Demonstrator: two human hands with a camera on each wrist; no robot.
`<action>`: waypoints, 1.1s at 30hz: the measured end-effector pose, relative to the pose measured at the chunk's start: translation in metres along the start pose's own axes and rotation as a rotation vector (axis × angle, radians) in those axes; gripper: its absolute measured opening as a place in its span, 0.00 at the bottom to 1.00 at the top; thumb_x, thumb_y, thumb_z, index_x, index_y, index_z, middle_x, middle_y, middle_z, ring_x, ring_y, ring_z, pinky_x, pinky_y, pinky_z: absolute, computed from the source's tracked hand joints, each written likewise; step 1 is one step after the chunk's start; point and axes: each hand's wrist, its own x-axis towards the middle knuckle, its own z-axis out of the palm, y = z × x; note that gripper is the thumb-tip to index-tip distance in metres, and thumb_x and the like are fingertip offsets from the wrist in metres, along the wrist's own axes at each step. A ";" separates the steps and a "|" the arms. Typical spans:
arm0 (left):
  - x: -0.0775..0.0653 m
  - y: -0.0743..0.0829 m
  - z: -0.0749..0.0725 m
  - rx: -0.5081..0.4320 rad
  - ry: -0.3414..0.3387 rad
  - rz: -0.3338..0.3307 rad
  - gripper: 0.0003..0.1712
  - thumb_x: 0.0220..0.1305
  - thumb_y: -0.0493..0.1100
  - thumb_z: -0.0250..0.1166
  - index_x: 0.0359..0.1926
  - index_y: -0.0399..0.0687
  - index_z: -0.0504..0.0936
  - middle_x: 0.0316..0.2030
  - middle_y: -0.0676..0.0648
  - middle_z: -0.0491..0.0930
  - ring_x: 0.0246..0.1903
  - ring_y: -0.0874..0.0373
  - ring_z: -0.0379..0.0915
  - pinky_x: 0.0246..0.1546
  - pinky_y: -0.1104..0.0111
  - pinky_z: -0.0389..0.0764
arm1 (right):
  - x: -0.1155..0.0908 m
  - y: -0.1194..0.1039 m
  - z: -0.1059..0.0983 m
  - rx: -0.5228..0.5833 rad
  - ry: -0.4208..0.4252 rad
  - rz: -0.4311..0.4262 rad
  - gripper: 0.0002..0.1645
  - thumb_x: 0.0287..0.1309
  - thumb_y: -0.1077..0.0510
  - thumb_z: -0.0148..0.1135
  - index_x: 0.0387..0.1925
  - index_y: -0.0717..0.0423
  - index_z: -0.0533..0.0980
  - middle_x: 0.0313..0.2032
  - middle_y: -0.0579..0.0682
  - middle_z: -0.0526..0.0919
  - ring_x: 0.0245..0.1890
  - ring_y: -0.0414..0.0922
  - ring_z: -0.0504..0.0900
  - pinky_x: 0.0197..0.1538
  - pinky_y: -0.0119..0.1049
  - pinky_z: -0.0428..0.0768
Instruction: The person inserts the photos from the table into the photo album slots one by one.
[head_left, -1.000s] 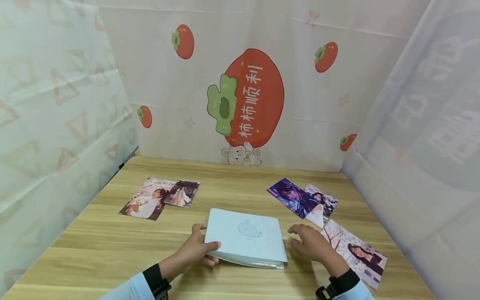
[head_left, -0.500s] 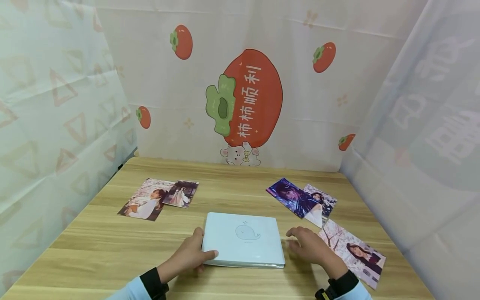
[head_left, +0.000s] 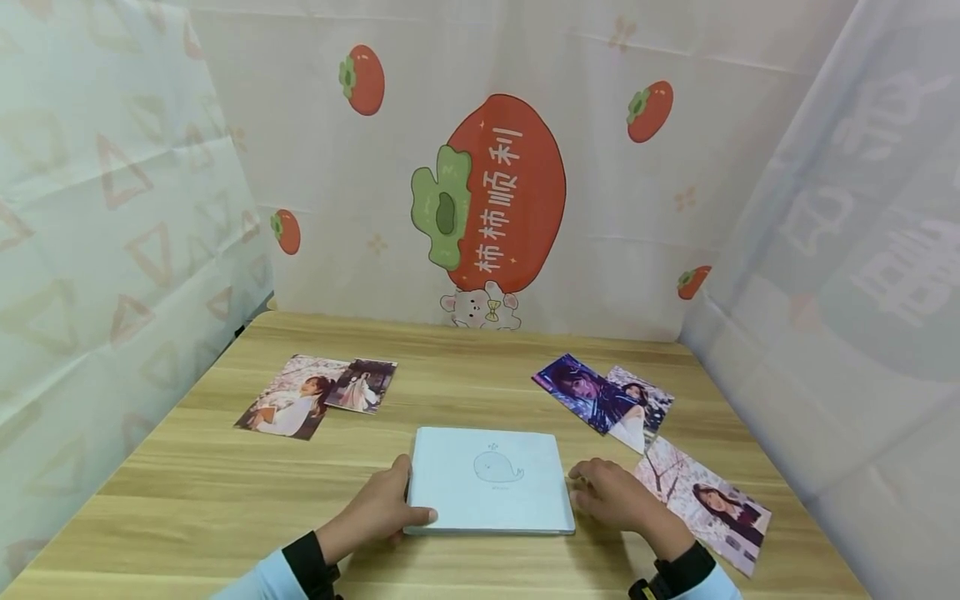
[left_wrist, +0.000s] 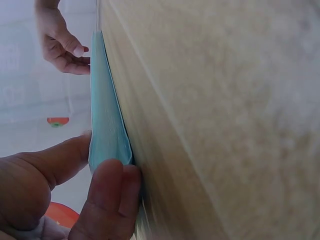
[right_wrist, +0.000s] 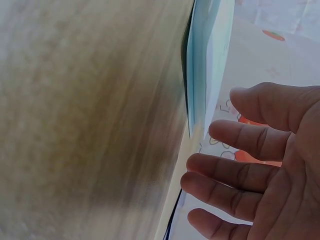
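A light blue photo album with a whale drawn on its cover lies closed at the front middle of the table. My left hand holds its left edge, thumb on the cover. In the left wrist view, that hand's fingertips sit at the album's side, where pages show between the covers. Just off the right edge is my right hand, fingers loosely bent and holding nothing. The right wrist view shows its fingers spread apart near the album's corner.
Two overlapping photos lie at the back left of the wooden table. Another overlapping pair is at the back right. A larger photo lies partly behind my right hand. Printed curtains enclose the back and sides.
The album's lifted cover has come down, and the gap at its front right has closed. My left hand has kept its hold. My right hand stays beside the album, slightly closer to its edge.
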 end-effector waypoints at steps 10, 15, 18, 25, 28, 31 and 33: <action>-0.002 0.009 -0.002 0.216 0.040 0.011 0.42 0.46 0.50 0.74 0.51 0.26 0.65 0.34 0.38 0.75 0.24 0.53 0.72 0.23 0.61 0.75 | -0.003 -0.002 -0.001 -0.001 -0.018 0.007 0.18 0.56 0.61 0.62 0.46 0.68 0.74 0.39 0.57 0.79 0.40 0.53 0.77 0.42 0.48 0.75; -0.006 0.016 0.000 0.508 0.122 0.239 0.45 0.47 0.55 0.72 0.58 0.29 0.67 0.46 0.34 0.72 0.42 0.45 0.71 0.38 0.52 0.75 | -0.009 -0.007 -0.001 -0.022 -0.052 0.038 0.28 0.55 0.60 0.63 0.56 0.69 0.70 0.53 0.67 0.72 0.54 0.63 0.69 0.54 0.56 0.67; -0.009 0.019 0.000 0.613 0.121 0.496 0.39 0.50 0.56 0.70 0.58 0.38 0.71 0.49 0.35 0.71 0.48 0.43 0.69 0.41 0.52 0.74 | -0.017 -0.009 0.000 -0.057 -0.082 0.050 0.33 0.55 0.54 0.64 0.59 0.66 0.67 0.58 0.70 0.66 0.56 0.66 0.66 0.54 0.59 0.65; -0.011 0.019 0.003 0.744 0.025 0.861 0.29 0.53 0.55 0.69 0.55 0.49 0.76 0.54 0.38 0.72 0.54 0.45 0.68 0.45 0.52 0.74 | -0.035 -0.007 0.004 -0.123 -0.122 0.041 0.44 0.50 0.38 0.64 0.61 0.62 0.67 0.59 0.72 0.63 0.56 0.68 0.65 0.52 0.61 0.66; -0.012 0.019 0.004 0.788 -0.006 0.831 0.27 0.53 0.54 0.68 0.53 0.51 0.78 0.51 0.42 0.74 0.51 0.48 0.70 0.43 0.54 0.75 | -0.037 -0.006 0.006 -0.110 -0.143 0.027 0.45 0.50 0.37 0.64 0.60 0.63 0.67 0.59 0.71 0.64 0.57 0.66 0.64 0.52 0.60 0.66; -0.012 0.017 0.004 0.818 -0.032 0.763 0.24 0.52 0.52 0.69 0.50 0.50 0.79 0.48 0.43 0.75 0.48 0.51 0.71 0.43 0.59 0.75 | -0.037 -0.007 0.006 -0.100 -0.195 0.032 0.46 0.50 0.36 0.64 0.61 0.63 0.67 0.59 0.71 0.63 0.59 0.66 0.62 0.52 0.60 0.66; -0.012 0.016 0.005 0.813 -0.037 0.746 0.23 0.50 0.48 0.71 0.48 0.49 0.80 0.46 0.45 0.75 0.46 0.53 0.72 0.42 0.63 0.75 | -0.037 -0.008 0.006 -0.089 -0.230 0.050 0.46 0.50 0.37 0.64 0.61 0.63 0.67 0.60 0.71 0.62 0.59 0.67 0.61 0.52 0.60 0.66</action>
